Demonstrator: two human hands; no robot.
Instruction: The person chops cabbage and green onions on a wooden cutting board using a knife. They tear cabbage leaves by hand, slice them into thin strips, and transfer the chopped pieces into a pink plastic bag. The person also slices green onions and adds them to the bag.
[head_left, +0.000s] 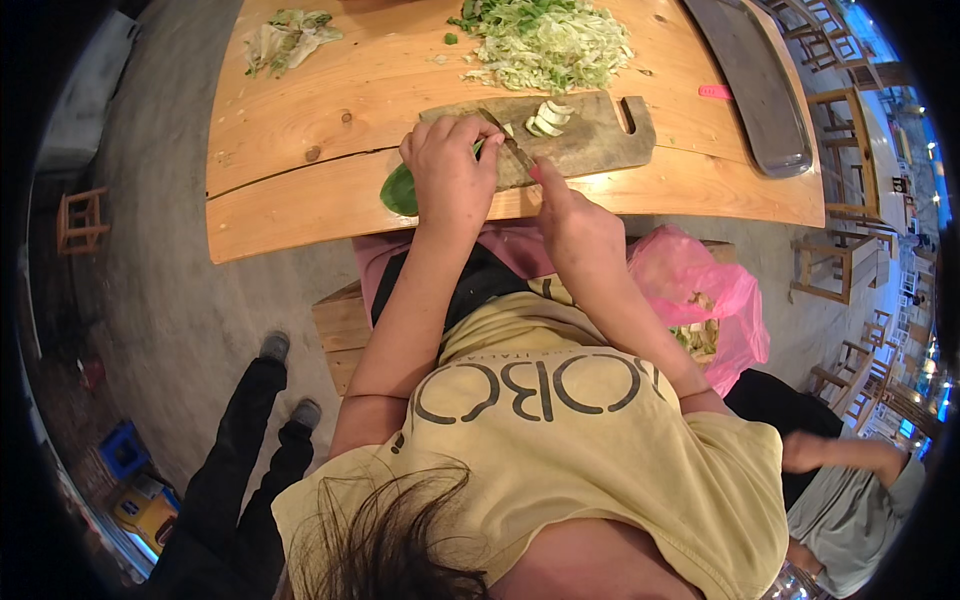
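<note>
My left hand (452, 166) presses a leafy green vegetable (400, 193) onto the left end of a wooden cutting board (592, 150). Its dark green leaf sticks out past the hand over the table, while most of the stalk is hidden under my fingers. In my right hand (581, 229) is a small knife (517, 150) with a pink handle, mostly covered by my grip. The blade lies slantwise over the board, close to my left fingertips. Several pale cut pieces (550, 118) rest on the board, right of the blade.
Beyond the board, shredded cabbage (551, 49) is heaped on the wooden table (300, 202). Wilted leaves (289, 41) lie far left. A metal tray (757, 90) with a pink-handled item (715, 91) beside it sits right. A pink plastic bag (739, 300) holds scraps. Two other people stand behind me.
</note>
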